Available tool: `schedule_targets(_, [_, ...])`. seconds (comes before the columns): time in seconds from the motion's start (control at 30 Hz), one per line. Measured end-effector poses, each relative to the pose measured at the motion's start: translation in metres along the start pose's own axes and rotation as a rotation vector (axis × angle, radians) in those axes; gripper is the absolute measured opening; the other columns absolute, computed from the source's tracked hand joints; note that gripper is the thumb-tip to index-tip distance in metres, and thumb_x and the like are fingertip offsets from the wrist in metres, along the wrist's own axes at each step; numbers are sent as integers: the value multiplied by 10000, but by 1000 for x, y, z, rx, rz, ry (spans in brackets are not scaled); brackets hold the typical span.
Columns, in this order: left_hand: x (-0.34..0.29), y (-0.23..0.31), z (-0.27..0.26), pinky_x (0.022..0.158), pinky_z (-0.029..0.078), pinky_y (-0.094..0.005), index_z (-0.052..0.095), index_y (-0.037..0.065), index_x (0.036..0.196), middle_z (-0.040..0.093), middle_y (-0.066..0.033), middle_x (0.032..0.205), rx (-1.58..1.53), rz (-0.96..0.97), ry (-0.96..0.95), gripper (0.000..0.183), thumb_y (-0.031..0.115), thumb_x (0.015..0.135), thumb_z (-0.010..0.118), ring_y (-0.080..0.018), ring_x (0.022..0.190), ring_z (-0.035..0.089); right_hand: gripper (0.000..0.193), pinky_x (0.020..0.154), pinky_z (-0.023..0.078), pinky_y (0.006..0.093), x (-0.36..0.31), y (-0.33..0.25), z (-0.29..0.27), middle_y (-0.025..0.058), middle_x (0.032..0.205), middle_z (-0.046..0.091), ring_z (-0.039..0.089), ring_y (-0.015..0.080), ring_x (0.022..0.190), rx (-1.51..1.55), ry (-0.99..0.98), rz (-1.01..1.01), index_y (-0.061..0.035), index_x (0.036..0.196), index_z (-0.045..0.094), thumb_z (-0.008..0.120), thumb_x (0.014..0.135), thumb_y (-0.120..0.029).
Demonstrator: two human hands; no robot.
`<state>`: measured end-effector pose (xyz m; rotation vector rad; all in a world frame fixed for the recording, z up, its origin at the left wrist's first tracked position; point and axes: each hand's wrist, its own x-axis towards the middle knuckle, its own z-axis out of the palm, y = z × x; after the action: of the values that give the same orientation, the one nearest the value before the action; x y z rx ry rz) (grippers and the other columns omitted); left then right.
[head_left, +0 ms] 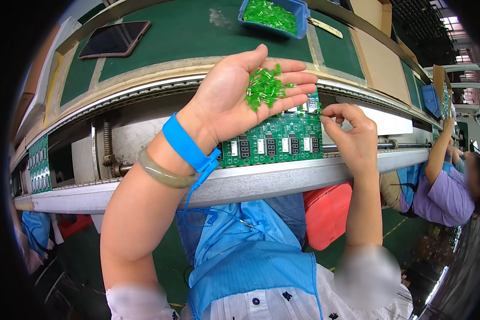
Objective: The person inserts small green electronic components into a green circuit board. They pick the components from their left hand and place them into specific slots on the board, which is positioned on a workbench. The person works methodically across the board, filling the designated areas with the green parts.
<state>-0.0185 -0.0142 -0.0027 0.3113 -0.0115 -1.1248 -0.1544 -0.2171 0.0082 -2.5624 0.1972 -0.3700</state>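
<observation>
My left hand [224,96] is palm up above the circuit boards, fingers stretched out flat. A loose heap of small green LEDs [265,88] with metal leads rests on that palm and the finger bases. My right hand [352,130] is at the right edge of the green circuit board panel [256,133], thumb and forefinger pinched. A tiny green LED seems to sit at those fingertips, partly hidden. Black digit displays and white connectors stand in rows on the panel. My left hand and forearm cover part of it. A blue strap [185,143] circles my left wrist.
A blue bin [302,21] of green LEDs stands on the green bench beyond the rail, tweezers [325,28] beside it. A phone [116,39] lies at far left. Another board [39,165] sits along the metal rail [261,181]. A co-worker [445,186] is at right.
</observation>
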Motion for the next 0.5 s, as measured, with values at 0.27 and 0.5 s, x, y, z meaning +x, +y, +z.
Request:
schedule_targets(0.27, [-1,-2,3,1155,391,-489,336,-152,1410,445,-332,1401,57,-1,34,615,368,1088,273,-434,1353,430,115,723,503,329,7,-14,-1,72,872,709,628,194,789,77,179,-118,-52,913,741,739,798,-51])
schedule_targets(0.5, [-4,-5,15,1121,426,-474,409,-121,1385,494,-247,1400,136,-1,176,591,370,1088,265,-336,1281,523,187,766,495,359,28,-45,10,55,872,671,602,256,858,-3,152,-418,-90,968,755,744,784,-58])
